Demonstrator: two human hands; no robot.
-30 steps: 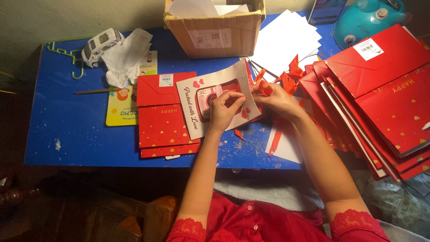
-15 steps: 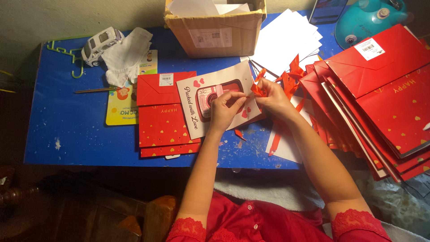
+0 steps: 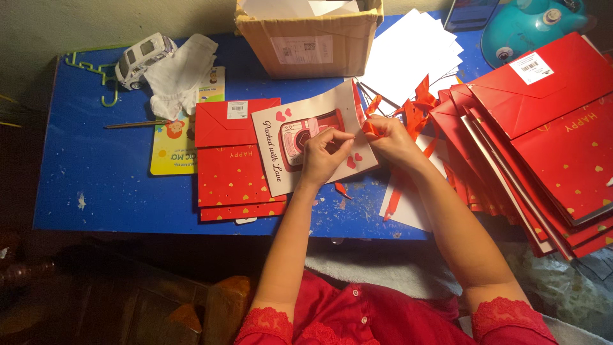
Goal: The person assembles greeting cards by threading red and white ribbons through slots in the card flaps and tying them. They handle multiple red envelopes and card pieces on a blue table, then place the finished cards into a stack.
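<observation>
Both hands have edged apart on the cream card (image 3: 306, 144) at table centre, left hand (image 3: 322, 156) pinching its edge, right hand (image 3: 389, 137) closed on red ribbon (image 3: 370, 126) at three o'clock, the tie apparently tightening.

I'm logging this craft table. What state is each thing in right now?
Left hand: pinching at the card's right edge.
Right hand: pinching red ribbon.
Beige card: flat, tilted, overlapping the flat bags.
Cardboard box: open, holding white sheets.
Red gift bags, left: folded flat, stacked.
Red gift bags, right: folded flat, fanned.
White cloth: crumpled.
Toy car: upright.
</observation>
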